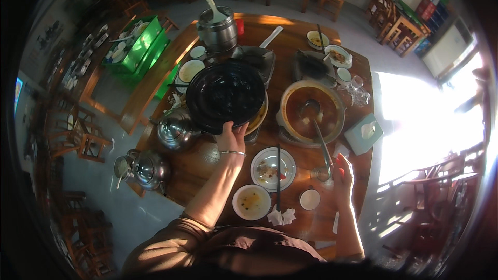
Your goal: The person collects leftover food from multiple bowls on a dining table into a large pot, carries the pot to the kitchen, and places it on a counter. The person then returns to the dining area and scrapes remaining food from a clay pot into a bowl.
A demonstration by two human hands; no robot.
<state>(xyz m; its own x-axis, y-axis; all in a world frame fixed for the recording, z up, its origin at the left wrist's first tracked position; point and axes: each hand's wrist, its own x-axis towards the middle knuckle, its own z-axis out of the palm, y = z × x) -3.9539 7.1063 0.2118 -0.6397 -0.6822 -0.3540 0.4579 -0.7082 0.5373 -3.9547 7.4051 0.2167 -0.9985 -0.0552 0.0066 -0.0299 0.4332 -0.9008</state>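
Observation:
My left hand (232, 136) grips the near rim of a large black basin (225, 95). The basin is tilted over the table's left half and partly hides a pot (261, 116) with yellowish contents. At the right, my right hand (343, 181) is beside the handle of a metal ladle (321, 140); whether the fingers close on it cannot be made out. The ladle's bowl lies in red-brown broth inside a wide pot (286, 124). Closer to me are a plate with food scraps (268, 184), black chopsticks (278, 163), a bowl of leftover soup (251, 202) and a small cup (309, 200).
Two metal kettles (173, 129) (149, 170) stand at the wooden table's left edge. Beyond the basin is a metal rice pot (218, 37) with a paddle. A tissue box (362, 142) sits at the right edge. Green crates (146, 52) of dishes stand to the left.

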